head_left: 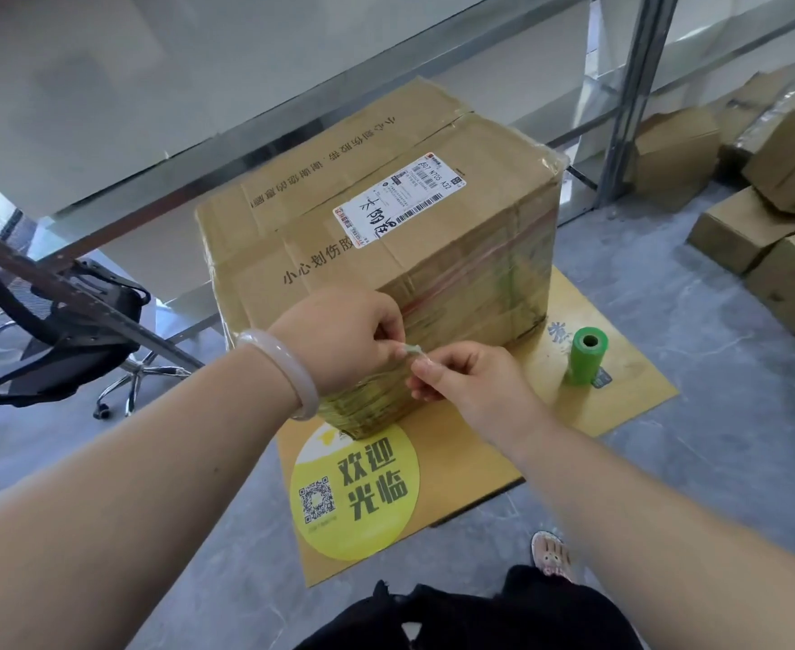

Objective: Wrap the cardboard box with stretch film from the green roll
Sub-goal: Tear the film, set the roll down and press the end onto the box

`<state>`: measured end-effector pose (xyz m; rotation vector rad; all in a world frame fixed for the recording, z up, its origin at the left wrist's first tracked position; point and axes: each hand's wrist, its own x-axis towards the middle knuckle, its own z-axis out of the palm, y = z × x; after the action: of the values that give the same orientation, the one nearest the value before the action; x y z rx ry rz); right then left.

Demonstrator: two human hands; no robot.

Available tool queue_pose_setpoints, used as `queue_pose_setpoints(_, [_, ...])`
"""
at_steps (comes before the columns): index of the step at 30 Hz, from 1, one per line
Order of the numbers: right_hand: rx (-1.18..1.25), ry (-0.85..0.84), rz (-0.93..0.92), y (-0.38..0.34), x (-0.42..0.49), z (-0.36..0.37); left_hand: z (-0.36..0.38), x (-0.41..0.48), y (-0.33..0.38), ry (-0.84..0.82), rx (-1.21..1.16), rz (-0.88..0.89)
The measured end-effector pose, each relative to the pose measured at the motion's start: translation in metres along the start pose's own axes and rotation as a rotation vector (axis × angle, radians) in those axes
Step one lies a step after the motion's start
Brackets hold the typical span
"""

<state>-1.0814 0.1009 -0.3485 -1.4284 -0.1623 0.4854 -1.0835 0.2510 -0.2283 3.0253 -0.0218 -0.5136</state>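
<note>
Cardboard box (376,236) on a printed floor mat (620,405), sides already banded in greenish film — left hand (344,340) and right hand (470,382) both pinched shut on a twisted film tail (413,353) at the near corner, green roll (585,356) upright just beside the box — finishing step, apparently; next, tail tied off or tucked flat.

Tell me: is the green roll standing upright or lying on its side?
Upright. The green roll stands on end on the flat cardboard sheet right of the box, its open core facing up, apart from both hands.
</note>
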Motion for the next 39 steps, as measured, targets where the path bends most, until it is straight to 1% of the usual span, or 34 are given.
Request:
queue_pose_setpoints(7, [0.037, 0.02, 0.028, 0.003, -0.003, 0.002, -0.006, -0.004, 0.001, 0.068, 0.02, 0.014])
queue_pose_setpoints(9, [0.035, 0.024, 0.045, 0.008, -0.005, 0.0, -0.018, -0.005, 0.004, 0.114, -0.043, 0.026])
queue_pose_setpoints(11, [0.071, 0.026, 0.066, 0.011, -0.007, 0.002, -0.034, -0.003, 0.007, 0.14, 0.005, 0.069])
queue_pose_setpoints(13, [0.111, 0.031, 0.062, 0.011, -0.008, 0.006, -0.045, -0.001, 0.011, 0.102, 0.107, 0.106])
queue_pose_setpoints(18, [0.112, 0.036, 0.01, 0.002, -0.006, 0.006, -0.034, -0.001, 0.018, -0.116, 0.289, 0.145])
queue_pose_setpoints(19, [0.11, 0.031, 0.004, 0.001, -0.006, 0.005, -0.029, 0.0, 0.018, -0.143, 0.285, 0.134])
queue_pose_setpoints(22, [0.098, 0.017, -0.026, 0.001, -0.007, 0.006, -0.019, 0.003, 0.019, -0.208, 0.151, 0.076])
queue_pose_setpoints(25, [0.074, 0.013, -0.031, 0.002, -0.006, 0.004, -0.016, 0.009, 0.016, -0.228, 0.1, 0.071])
queue_pose_setpoints(30, [0.063, 0.018, -0.041, 0.002, -0.007, 0.002, -0.017, 0.016, 0.01, -0.141, 0.123, 0.098])
queue_pose_setpoints(32, [0.067, 0.019, -0.033, 0.002, -0.007, 0.002, -0.017, 0.017, 0.009, -0.094, 0.11, 0.121])
queue_pose_setpoints(35, [0.061, 0.037, -0.013, 0.002, -0.006, 0.001, -0.018, 0.016, 0.009, -0.065, 0.082, 0.132])
queue_pose_setpoints(39, [0.056, 0.055, 0.003, -0.001, 0.0, 0.002, -0.019, 0.018, 0.004, 0.098, 0.067, 0.165])
